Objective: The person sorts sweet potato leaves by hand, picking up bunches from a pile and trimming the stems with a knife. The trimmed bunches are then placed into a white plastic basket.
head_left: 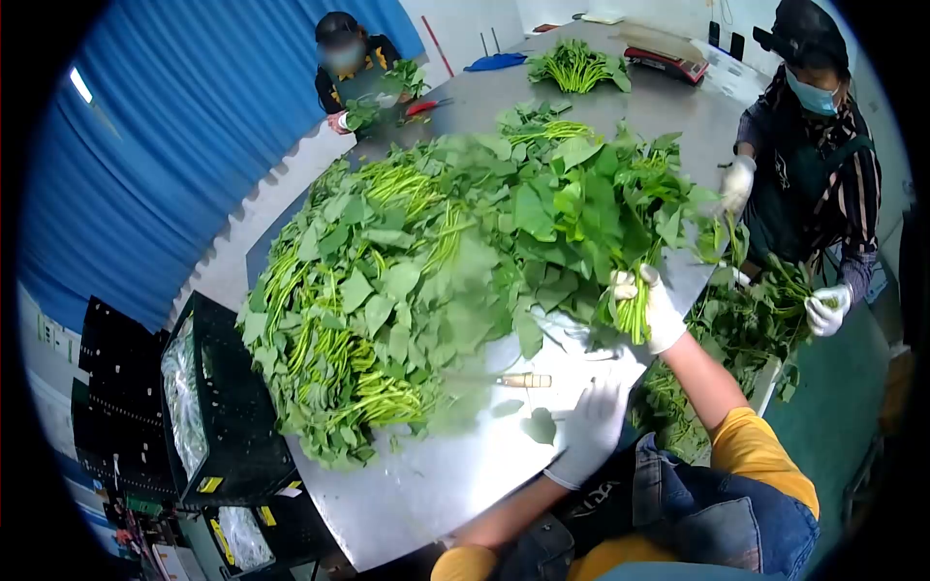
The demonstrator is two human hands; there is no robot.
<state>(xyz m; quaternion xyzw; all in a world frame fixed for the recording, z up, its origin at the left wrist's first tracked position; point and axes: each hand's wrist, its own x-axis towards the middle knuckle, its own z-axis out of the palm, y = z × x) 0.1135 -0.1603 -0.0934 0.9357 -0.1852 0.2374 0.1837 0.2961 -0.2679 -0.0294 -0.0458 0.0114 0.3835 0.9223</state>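
My right hand (659, 308), in a white glove, is closed round the stems of a bunch of leafy greens (632, 312), whose leaves spread up and to the left. My left hand (594, 418), also gloved, is over the metal table (417, 504) near its front edge; its fingers point up the table and look extended, with nothing seen in them. A knife with a light brown handle (525, 381) lies to the left of it, its blade unclear. Loose leaves (540, 426) are beside that hand. A big heap of greens (387, 281) covers the middle and left of the table.
At the right, a co-worker (814, 174) in gloves handles greens (727, 329) beside the table. Another person (354, 68) holds greens at the far left edge. A red scale (665, 64) and a bunch (578, 68) are at the back. Black crates (242, 407) stand left.
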